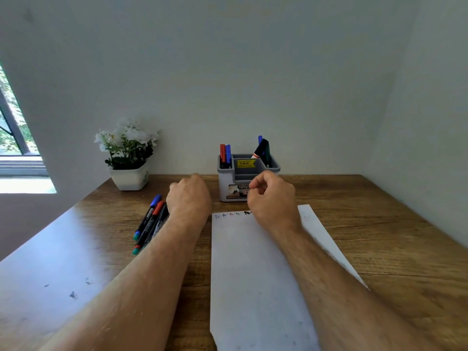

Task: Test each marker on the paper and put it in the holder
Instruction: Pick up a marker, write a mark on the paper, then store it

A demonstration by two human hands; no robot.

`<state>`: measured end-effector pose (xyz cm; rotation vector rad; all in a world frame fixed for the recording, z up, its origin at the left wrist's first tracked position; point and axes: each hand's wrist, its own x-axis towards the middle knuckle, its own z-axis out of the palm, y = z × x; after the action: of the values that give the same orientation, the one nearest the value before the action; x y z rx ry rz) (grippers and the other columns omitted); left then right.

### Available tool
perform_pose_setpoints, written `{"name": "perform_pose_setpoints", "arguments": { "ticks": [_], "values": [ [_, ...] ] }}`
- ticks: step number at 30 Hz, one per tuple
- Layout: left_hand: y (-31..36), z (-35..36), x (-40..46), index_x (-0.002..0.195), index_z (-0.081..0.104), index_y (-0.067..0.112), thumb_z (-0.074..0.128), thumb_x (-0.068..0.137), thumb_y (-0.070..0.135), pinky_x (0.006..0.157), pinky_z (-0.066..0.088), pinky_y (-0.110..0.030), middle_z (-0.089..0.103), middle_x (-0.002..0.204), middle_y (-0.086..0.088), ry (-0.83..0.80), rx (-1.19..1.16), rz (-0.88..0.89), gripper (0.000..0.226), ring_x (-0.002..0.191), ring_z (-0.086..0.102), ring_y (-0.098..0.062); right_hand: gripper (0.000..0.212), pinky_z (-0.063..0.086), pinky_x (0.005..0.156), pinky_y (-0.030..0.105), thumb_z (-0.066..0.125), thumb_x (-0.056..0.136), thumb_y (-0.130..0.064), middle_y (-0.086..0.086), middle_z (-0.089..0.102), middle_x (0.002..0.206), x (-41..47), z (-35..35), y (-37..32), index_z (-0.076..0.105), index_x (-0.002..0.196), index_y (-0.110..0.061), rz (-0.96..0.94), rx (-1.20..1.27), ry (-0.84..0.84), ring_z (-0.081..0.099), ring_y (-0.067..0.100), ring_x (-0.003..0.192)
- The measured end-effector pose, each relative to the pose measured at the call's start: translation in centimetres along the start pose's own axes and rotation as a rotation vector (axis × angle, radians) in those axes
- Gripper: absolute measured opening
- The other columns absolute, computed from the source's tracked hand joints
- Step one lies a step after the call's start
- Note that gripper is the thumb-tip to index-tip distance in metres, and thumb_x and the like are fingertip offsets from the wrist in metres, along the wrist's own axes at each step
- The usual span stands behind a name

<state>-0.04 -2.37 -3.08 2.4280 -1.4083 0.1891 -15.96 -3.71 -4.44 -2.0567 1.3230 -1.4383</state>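
Observation:
A white sheet of paper (253, 274) lies on the wooden table (374, 231), with small scribbles (231, 214) along its top edge. Behind it stands a grey and white holder (225, 186). A red and a blue marker (225, 154) stand in its left compartment, and black, blue and green ones (262, 149) in its right. Several loose markers (149, 224) lie left of the paper, partly under my left forearm. My left hand (188, 196) is curled in a fist beside them; nothing shows in it. My right hand (272, 196) hovers in front of the holder, fingers pinched together on nothing.
A white pot of white flowers (129, 158) sits at the table's back left corner. Plain walls close in behind and to the right. A window (15, 138) is at the far left. Dark smudges (73, 295) mark the table's near left part.

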Motion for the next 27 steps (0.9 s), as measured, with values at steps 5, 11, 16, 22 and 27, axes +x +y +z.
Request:
{"name": "perform_pose_setpoints", "arguments": {
  "ticks": [5, 11, 16, 22, 27],
  "values": [
    [-0.1, -0.1, 0.3, 0.116, 0.054, 0.012, 0.060, 0.092, 0.012, 0.065, 0.040, -0.036, 0.060, 0.093, -0.011, 0.015, -0.035, -0.011, 0.025, 0.080, 0.050, -0.023, 0.016, 0.055, 0.062, 0.018, 0.064, 0.087, -0.008, -0.005, 0.064, 0.080, 0.1, -0.1, 0.0, 0.060, 0.083, -0.023, -0.008, 0.011, 0.001, 0.063, 0.008, 0.074],
    [-0.6, -0.4, 0.7, 0.087, 0.056, 0.014, 0.060, 0.090, 0.014, 0.048, 0.028, -0.026, 0.046, 0.066, -0.002, 0.076, -0.141, -0.043, 0.005, 0.056, 0.044, -0.015, 0.016, 0.049, 0.058, 0.011, 0.065, 0.086, -0.008, -0.008, 0.063, 0.076, -0.1, -0.1, -0.1, 0.061, 0.083, -0.024, -0.046, 0.018, -0.058, 0.062, 0.006, 0.071],
    [-1.6, -2.0, 1.3, 0.069, 0.063, 0.020, 0.068, 0.080, 0.015, 0.059, 0.049, -0.027, 0.064, 0.076, -0.003, 0.132, -0.544, -0.151, 0.012, 0.067, 0.060, -0.018, 0.016, 0.044, 0.056, 0.006, 0.064, 0.087, -0.009, -0.009, 0.061, 0.077, -0.1, 0.1, -0.1, 0.060, 0.083, -0.024, -0.056, 0.003, -0.086, 0.059, 0.003, 0.070],
    [-1.6, -3.5, 1.7, 0.087, 0.075, 0.012, 0.073, 0.077, 0.016, 0.068, 0.058, -0.030, 0.070, 0.071, 0.000, 0.094, -1.285, -0.271, 0.011, 0.064, 0.068, -0.011, 0.006, 0.045, 0.056, 0.007, 0.061, 0.092, -0.013, -0.008, 0.062, 0.078, -0.2, -0.2, -0.6, 0.065, 0.090, -0.018, -0.027, 0.084, -0.103, 0.059, 0.003, 0.070],
    [0.2, -3.5, -0.1, 0.096, 0.069, 0.007, 0.067, 0.087, 0.006, 0.064, 0.057, -0.026, 0.069, 0.068, 0.001, -0.060, -1.693, -0.078, 0.009, 0.059, 0.064, -0.008, 0.057, 0.038, 0.036, 0.020, 0.041, 0.093, -0.063, 0.011, 0.067, 0.071, -0.4, -1.2, -1.7, 0.068, 0.095, -0.013, 0.253, 0.615, -0.320, 0.051, 0.010, 0.045]
  ]
}}
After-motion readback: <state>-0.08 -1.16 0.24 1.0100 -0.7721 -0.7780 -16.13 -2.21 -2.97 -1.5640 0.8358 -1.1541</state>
